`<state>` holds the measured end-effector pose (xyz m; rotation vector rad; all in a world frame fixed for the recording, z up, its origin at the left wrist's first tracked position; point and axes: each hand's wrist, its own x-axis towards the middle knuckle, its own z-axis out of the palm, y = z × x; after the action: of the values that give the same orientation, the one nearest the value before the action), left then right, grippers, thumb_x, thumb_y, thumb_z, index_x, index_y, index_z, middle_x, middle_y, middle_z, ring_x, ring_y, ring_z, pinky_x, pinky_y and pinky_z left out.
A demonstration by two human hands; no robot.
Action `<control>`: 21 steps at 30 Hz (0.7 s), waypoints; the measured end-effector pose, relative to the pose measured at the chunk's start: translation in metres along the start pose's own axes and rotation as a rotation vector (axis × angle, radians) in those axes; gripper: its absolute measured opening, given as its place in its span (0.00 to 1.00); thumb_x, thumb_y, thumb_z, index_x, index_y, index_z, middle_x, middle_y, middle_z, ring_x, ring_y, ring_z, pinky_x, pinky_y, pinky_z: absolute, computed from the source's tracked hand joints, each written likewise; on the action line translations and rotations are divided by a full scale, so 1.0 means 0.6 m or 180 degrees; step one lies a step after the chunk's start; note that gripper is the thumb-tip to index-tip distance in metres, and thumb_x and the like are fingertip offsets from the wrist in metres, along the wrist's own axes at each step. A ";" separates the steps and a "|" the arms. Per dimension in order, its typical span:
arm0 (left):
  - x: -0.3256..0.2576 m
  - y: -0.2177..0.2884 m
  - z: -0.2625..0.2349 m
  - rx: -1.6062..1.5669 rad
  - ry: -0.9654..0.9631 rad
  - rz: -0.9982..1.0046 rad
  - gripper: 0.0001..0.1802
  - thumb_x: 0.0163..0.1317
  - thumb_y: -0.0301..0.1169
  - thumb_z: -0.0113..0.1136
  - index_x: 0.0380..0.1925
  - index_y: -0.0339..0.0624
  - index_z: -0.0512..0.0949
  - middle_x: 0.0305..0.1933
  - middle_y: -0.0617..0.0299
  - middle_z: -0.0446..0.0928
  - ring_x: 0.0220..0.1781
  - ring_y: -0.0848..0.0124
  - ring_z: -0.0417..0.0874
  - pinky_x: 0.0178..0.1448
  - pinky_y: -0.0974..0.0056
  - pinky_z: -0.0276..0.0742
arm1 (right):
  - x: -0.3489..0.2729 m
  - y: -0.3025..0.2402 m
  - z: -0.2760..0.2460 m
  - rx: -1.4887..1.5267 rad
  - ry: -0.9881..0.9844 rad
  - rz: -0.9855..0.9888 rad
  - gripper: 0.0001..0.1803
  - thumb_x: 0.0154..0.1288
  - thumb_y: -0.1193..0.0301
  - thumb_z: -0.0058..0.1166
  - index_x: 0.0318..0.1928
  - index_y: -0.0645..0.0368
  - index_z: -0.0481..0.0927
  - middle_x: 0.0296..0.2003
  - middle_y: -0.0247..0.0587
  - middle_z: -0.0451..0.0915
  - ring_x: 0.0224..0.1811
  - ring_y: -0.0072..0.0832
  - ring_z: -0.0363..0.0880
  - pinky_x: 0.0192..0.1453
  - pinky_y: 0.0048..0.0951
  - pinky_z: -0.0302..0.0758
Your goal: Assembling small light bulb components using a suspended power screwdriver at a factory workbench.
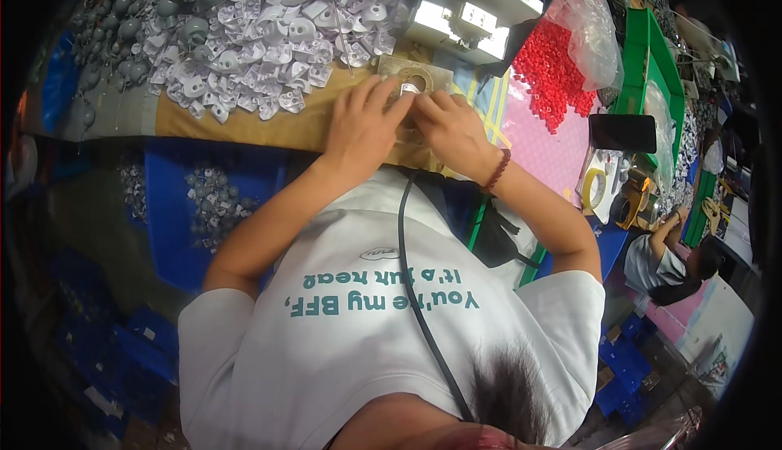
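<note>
My left hand and my right hand meet fingertip to fingertip over a tan fixture block with a round hole, at the table's near edge. Between the fingertips of both hands a small white plastic part is pinched against the block; most of it is hidden by the fingers. A red bead bracelet circles my right wrist. Just beyond my left hand lies a large heap of white and grey plastic parts.
A pile of small red parts lies on a pink mat at the right, beside a clear plastic bag, a green tray, a black phone and a yellow tape roll. Blue bins hold white parts below. Another person sits at the right.
</note>
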<state>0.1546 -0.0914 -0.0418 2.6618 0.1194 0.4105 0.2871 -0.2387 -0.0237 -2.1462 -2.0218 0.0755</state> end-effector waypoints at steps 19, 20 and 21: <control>0.001 -0.016 0.033 0.0171 -0.0183 0.0316 0.31 0.50 0.25 0.65 0.58 0.46 0.74 0.61 0.54 0.72 0.64 0.61 0.72 0.66 0.50 0.62 | -0.069 0.053 0.063 0.2802 0.1839 0.2363 0.14 0.59 0.81 0.58 0.46 0.61 0.75 0.41 0.37 0.77 0.33 0.24 0.75 0.35 0.21 0.73; 0.001 -0.018 0.033 0.0154 -0.0189 0.0321 0.31 0.50 0.25 0.64 0.58 0.47 0.74 0.61 0.54 0.72 0.64 0.61 0.72 0.66 0.50 0.63 | -0.063 0.054 0.063 0.3511 0.2053 0.2598 0.13 0.60 0.80 0.59 0.45 0.60 0.76 0.39 0.34 0.77 0.30 0.20 0.73 0.32 0.18 0.72; 0.001 -0.019 0.033 0.0133 -0.0197 0.0328 0.31 0.50 0.25 0.64 0.58 0.47 0.74 0.61 0.54 0.72 0.64 0.61 0.72 0.65 0.50 0.63 | -0.059 0.056 0.057 0.4368 0.2069 0.2846 0.09 0.66 0.73 0.60 0.45 0.57 0.76 0.34 0.29 0.75 0.24 0.13 0.67 0.26 0.15 0.64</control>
<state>0.1612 -0.0891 -0.0634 2.7268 -0.0288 0.3614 0.3117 -0.2717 -0.0665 -1.5209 -0.2427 0.5783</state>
